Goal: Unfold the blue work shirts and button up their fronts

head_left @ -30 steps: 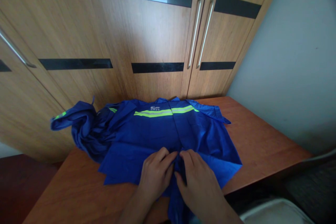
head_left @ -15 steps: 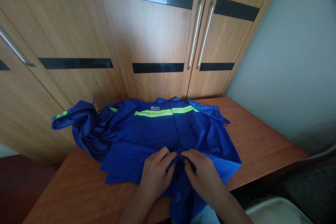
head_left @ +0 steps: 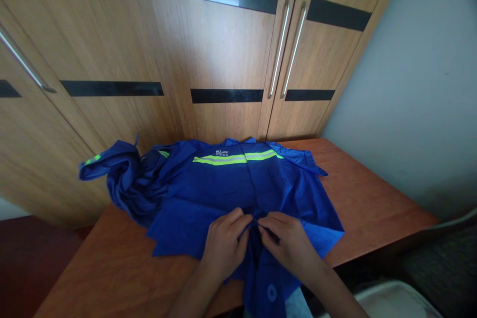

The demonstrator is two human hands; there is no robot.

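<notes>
A blue work shirt (head_left: 231, 184) with a yellow-green reflective stripe lies spread on a brown wooden table (head_left: 365, 198). Its left sleeve is bunched up over the table's far left corner. My left hand (head_left: 223, 243) and my right hand (head_left: 288, 243) meet at the shirt's front opening near the hem. Both hands pinch the cloth edges there, fingers closed on the fabric. A blue button (head_left: 271, 292) shows on the part of the shirt that hangs over the near table edge.
Wooden wardrobe doors (head_left: 223, 59) with black bands and long metal handles (head_left: 278, 49) stand right behind the table. A grey wall (head_left: 417, 84) is on the right. A pale chair edge (head_left: 398, 298) shows at the lower right.
My hands have shifted a little along the front opening, and more of the hem with its button now hangs over the near table edge. The rest of the shirt has stayed put.
</notes>
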